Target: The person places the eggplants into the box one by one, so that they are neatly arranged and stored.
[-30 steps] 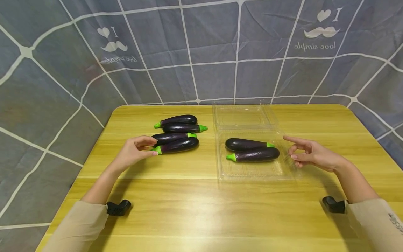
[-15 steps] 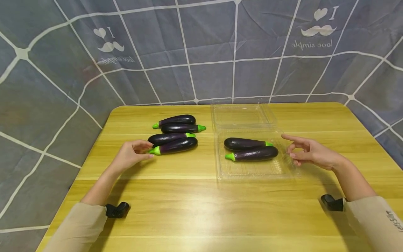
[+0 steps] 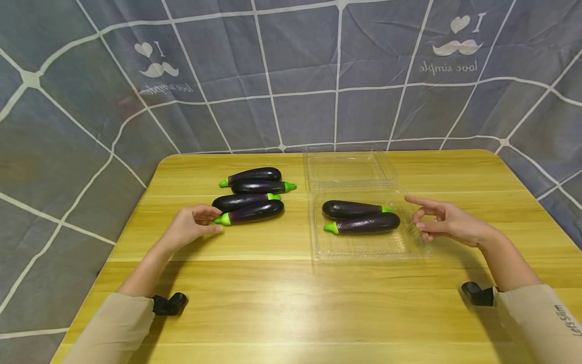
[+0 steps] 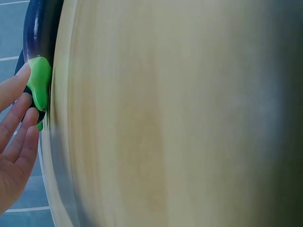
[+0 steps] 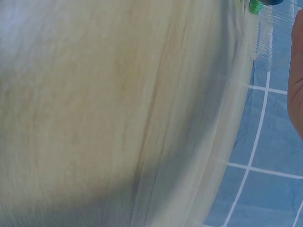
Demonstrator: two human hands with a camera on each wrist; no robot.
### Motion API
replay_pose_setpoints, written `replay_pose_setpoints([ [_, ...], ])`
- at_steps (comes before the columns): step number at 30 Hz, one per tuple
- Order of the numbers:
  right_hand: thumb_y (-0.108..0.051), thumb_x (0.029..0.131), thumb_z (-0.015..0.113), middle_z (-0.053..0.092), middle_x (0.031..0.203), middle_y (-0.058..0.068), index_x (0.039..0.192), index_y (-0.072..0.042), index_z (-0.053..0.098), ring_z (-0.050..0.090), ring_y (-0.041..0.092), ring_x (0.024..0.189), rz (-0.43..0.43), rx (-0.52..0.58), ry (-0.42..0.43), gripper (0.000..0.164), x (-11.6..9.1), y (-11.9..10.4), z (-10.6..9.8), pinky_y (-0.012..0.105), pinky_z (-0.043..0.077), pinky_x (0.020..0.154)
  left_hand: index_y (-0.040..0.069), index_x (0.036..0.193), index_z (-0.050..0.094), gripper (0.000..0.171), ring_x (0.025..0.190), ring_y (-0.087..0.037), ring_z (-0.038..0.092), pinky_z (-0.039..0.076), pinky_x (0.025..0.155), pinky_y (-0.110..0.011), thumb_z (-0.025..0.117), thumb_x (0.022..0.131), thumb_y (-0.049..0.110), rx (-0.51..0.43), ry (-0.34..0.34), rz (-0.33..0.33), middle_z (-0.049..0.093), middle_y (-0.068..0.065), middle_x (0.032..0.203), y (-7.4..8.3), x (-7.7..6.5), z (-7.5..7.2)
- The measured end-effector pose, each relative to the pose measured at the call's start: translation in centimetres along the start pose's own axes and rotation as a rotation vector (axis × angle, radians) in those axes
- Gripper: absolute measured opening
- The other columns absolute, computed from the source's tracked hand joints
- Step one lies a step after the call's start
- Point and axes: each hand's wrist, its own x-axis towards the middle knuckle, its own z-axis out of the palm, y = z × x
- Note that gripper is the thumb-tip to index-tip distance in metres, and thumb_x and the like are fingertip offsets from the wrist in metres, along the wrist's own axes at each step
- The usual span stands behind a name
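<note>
Roughly crosswise, the front left eggplant (image 3: 256,211) points its green stem (image 3: 223,219) leftward

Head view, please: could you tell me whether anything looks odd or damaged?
The lettering on the grey backdrop reads mirrored, as if hung back to front. The eggplants and clear container show no visible damage.

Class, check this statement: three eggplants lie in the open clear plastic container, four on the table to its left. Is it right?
Not quite: the head view shows two eggplants, not three, in the plastic container. Four do lie on the wood-grain table to its left.
</note>
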Motion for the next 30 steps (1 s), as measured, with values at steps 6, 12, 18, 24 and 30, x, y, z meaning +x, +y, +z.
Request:
replay_pose_setpoints([
  [6, 0.008, 0.094, 0.044, 0.052, 0.102, 0.01, 0.149, -0.001, 0.01, 0.059, 0.012, 0.072, -0.021, 0.019, -0.02, 0.065, 0.0, -0.1, 0.0, 0.031, 0.054, 0.064, -0.004, 0.112, 0.063, 0.038, 0.099, -0.03, 0.06, 0.048, 0.077, -0.02, 0.075, 0.079, 0.012, 0.009, 0.007, -0.004, 0.065, -0.018, 0.108, 0.0, 0.2, 0.2],
  [12, 0.009, 0.094, 0.044, 0.052, 0.101, 0.01, 0.148, 0.001, 0.008, 0.058, 0.012, 0.071, -0.021, 0.026, -0.022, 0.066, 0.1, -0.2, 0.0, 0.03, 0.054, 0.064, -0.003, 0.114, 0.064, 0.04, 0.099, -0.03, 0.06, 0.048, 0.077, -0.02, 0.075, 0.079, 0.014, 0.026, 0.009, -0.013, 0.065, -0.017, 0.109, 0.1, 0.2, 0.4],
  [18, 0.009, 0.093, 0.045, 0.052, 0.102, 0.011, 0.148, 0.0, 0.009, 0.058, 0.013, 0.071, -0.021, 0.023, -0.018, 0.066, 0.1, -0.2, 0.0, 0.03, 0.054, 0.064, -0.002, 0.115, 0.063, 0.042, 0.096, -0.028, 0.06, 0.05, 0.078, -0.024, 0.075, 0.079, 0.016, 0.021, 0.0, -0.011, 0.066, -0.016, 0.106, 0.2, 0.3, 0.6],
  [24, 0.008, 0.093, 0.046, 0.052, 0.101, 0.01, 0.149, -0.001, 0.011, 0.059, 0.012, 0.071, -0.02, 0.021, -0.015, 0.066, 0.1, -0.2, 0.0, 0.03, 0.054, 0.064, -0.002, 0.116, 0.063, 0.043, 0.096, -0.028, 0.061, 0.051, 0.08, -0.035, 0.075, 0.079, 0.017, 0.031, -0.019, -0.011, 0.066, -0.015, 0.105, 0.5, 0.5, 1.0],
  [30, 0.009, 0.093, 0.046, 0.052, 0.101, 0.009, 0.149, -0.003, 0.014, 0.059, 0.012, 0.072, -0.021, 0.037, -0.019, 0.065, 0.1, -0.1, 0.0, 0.029, 0.054, 0.064, -0.002, 0.114, 0.064, 0.041, 0.092, -0.027, 0.063, 0.052, 0.078, -0.035, 0.076, 0.079, 0.015, 0.071, -0.015, 0.015, 0.067, -0.015, 0.104, 0.9, 0.6, 1.6],
])
